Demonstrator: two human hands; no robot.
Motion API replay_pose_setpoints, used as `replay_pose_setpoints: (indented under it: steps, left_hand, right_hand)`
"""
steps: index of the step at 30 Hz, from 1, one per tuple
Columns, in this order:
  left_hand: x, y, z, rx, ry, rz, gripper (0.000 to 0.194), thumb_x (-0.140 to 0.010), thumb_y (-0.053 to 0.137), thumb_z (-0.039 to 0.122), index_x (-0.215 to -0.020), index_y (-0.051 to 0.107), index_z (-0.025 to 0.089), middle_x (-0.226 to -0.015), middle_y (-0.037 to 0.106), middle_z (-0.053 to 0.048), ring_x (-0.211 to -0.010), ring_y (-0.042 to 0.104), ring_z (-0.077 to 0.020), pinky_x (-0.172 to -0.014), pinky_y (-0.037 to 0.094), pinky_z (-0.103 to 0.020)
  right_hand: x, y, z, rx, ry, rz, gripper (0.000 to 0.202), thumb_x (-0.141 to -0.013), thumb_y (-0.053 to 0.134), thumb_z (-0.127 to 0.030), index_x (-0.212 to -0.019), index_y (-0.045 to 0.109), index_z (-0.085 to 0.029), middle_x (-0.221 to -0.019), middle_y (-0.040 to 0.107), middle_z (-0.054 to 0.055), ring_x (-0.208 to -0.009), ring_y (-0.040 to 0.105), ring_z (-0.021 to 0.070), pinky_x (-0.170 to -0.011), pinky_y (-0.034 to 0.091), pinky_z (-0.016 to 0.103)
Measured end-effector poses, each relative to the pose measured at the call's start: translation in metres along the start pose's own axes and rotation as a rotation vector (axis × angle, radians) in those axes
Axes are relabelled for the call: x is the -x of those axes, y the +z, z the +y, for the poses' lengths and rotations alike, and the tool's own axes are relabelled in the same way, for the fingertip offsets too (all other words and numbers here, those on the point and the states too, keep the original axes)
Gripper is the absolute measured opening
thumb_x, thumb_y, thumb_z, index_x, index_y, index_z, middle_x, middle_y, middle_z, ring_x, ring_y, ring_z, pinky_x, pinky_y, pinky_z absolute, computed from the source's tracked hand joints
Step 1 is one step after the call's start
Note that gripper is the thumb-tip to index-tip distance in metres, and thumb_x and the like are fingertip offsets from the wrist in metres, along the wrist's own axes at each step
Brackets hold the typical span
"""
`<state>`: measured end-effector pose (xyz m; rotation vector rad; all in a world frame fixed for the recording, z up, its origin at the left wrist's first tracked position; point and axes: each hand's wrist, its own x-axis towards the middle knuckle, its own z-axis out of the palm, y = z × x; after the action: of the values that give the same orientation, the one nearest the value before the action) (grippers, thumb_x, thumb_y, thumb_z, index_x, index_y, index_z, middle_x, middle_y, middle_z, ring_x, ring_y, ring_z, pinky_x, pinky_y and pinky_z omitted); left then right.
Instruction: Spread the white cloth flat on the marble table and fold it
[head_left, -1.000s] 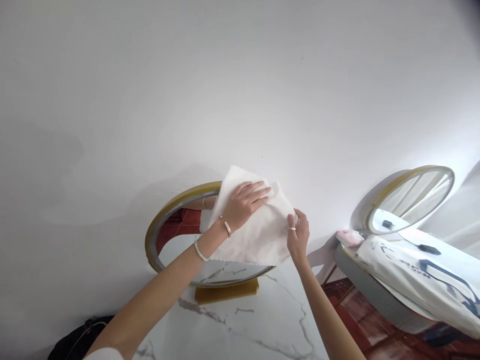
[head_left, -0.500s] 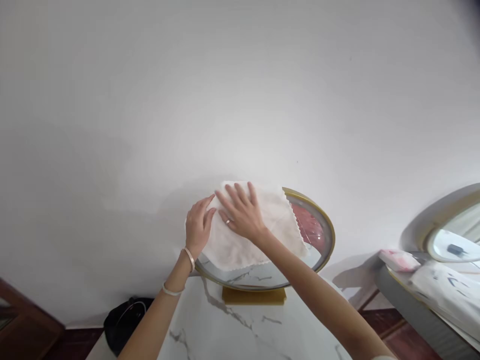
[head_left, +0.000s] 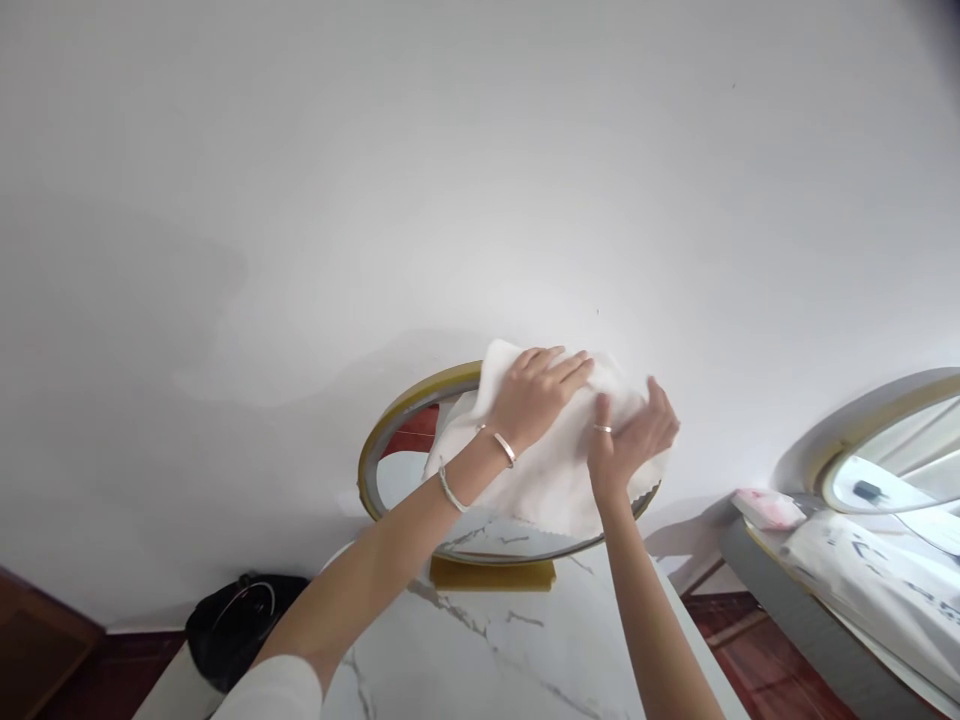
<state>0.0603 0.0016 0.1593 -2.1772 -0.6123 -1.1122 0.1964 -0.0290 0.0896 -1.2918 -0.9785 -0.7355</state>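
Observation:
A white cloth [head_left: 559,485] with a scalloped edge is draped over the middle and right of an oval, gold-rimmed mirror [head_left: 395,478]. My left hand [head_left: 531,398], with two bracelets at the wrist, presses on the upper part of the cloth, its fingers stretched out toward the right. Near the mirror's right end, my right hand [head_left: 631,437] is against the cloth with its thumb apart and fingers extended, slightly blurred. It wears a ring. Below the mirror is its gold base [head_left: 491,574], on a white marble-patterned tabletop [head_left: 480,660].
A pale wall [head_left: 480,180] rises behind the mirror. At right, another table holds a pink-and-white packet [head_left: 769,509], a white printed bag [head_left: 877,575] and a second oval mirror [head_left: 840,470]. A black bag [head_left: 236,620] sits at lower left.
Both hands and the cloth have moved right across the mirror. The left part of the glass is now uncovered, and the right part is covered. My hands, formerly close together, are further apart.

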Motion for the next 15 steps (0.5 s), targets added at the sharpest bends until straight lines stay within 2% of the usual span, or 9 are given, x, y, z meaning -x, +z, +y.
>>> replay_pose_setpoints:
  steps: [1,3,5,7,9,11,13,15]
  left_hand:
    - [-0.004,0.003,0.004,-0.004,0.007,-0.006,0.031,-0.098,0.044,0.022,-0.121,0.064,0.022,-0.127,0.066,-0.001,-0.117,0.060,-0.0187,-0.095,0.047,-0.035]
    - [-0.002,0.003,0.003,0.002,-0.024,0.020,0.030,-0.098,0.045,0.022,-0.121,0.064,0.023,-0.126,0.067,-0.001,-0.115,0.061,-0.0176,-0.094,0.047,-0.034]
    - [0.011,-0.004,-0.009,0.019,-0.103,0.083,0.030,-0.098,0.046,0.022,-0.121,0.064,0.023,-0.123,0.068,-0.001,-0.113,0.062,-0.0174,-0.093,0.047,-0.035]
    - [0.036,-0.016,-0.029,0.042,-0.212,0.160,0.030,-0.097,0.047,0.022,-0.123,0.063,0.023,-0.122,0.069,-0.002,-0.112,0.063,-0.0177,-0.094,0.047,-0.035]
    - [0.072,-0.027,-0.049,0.058,-0.319,0.255,0.032,-0.097,0.048,0.021,-0.126,0.062,0.023,-0.123,0.068,-0.004,-0.115,0.062,-0.0181,-0.097,0.047,-0.035]
    - [0.118,-0.031,-0.062,0.047,-0.429,0.362,0.036,-0.097,0.048,0.020,-0.131,0.058,0.023,-0.126,0.066,-0.007,-0.119,0.060,-0.0187,-0.100,0.047,-0.035]
    - [0.171,-0.026,-0.062,-0.001,-0.561,0.440,0.041,-0.096,0.048,0.020,-0.138,0.051,0.022,-0.134,0.060,-0.010,-0.125,0.055,-0.0202,-0.104,0.046,-0.037]
    - [0.225,-0.013,-0.047,-0.067,-0.710,0.440,0.047,-0.097,0.046,0.021,-0.143,0.043,0.020,-0.146,0.047,-0.014,-0.136,0.043,-0.0231,-0.109,0.041,-0.040]
  right_hand:
    - [0.004,-0.004,0.006,0.000,0.037,0.002,0.054,-0.094,0.044,-0.050,-0.137,0.045,-0.017,-0.132,0.055,0.018,-0.127,0.047,0.0316,-0.107,0.026,0.062]
    - [0.009,-0.006,0.010,0.008,0.012,-0.041,0.053,-0.095,0.041,-0.047,-0.139,0.044,-0.017,-0.136,0.052,0.018,-0.131,0.043,0.0318,-0.109,0.021,0.064]
    - [0.011,-0.001,0.002,0.011,-0.110,-0.093,0.055,-0.095,0.041,-0.046,-0.142,0.040,-0.016,-0.141,0.048,0.018,-0.136,0.038,0.0326,-0.112,0.015,0.065]
    - [0.010,0.009,-0.016,0.000,-0.268,-0.130,0.062,-0.094,0.043,-0.046,-0.148,0.032,-0.016,-0.146,0.043,0.019,-0.141,0.031,0.0338,-0.113,0.012,0.066]
    - [0.014,0.023,-0.038,-0.024,-0.434,-0.189,0.067,-0.094,0.045,-0.046,-0.151,0.026,-0.018,-0.151,0.038,0.017,-0.144,0.023,0.0343,-0.114,0.010,0.065]
    - [0.028,0.036,-0.058,-0.078,-0.624,-0.307,0.065,-0.094,0.047,-0.042,-0.153,0.024,-0.022,-0.154,0.035,0.013,-0.147,0.018,0.0317,-0.116,0.011,0.061]
    - [0.057,0.045,-0.069,-0.173,-0.849,-0.491,0.059,-0.096,0.044,-0.031,-0.152,0.026,-0.025,-0.155,0.035,0.007,-0.148,0.018,0.0256,-0.118,0.016,0.053]
    - [0.096,0.046,-0.069,-0.304,-1.054,-0.708,0.055,-0.096,0.039,-0.018,-0.150,0.031,-0.025,-0.153,0.039,0.002,-0.146,0.025,0.0179,-0.118,0.024,0.041]
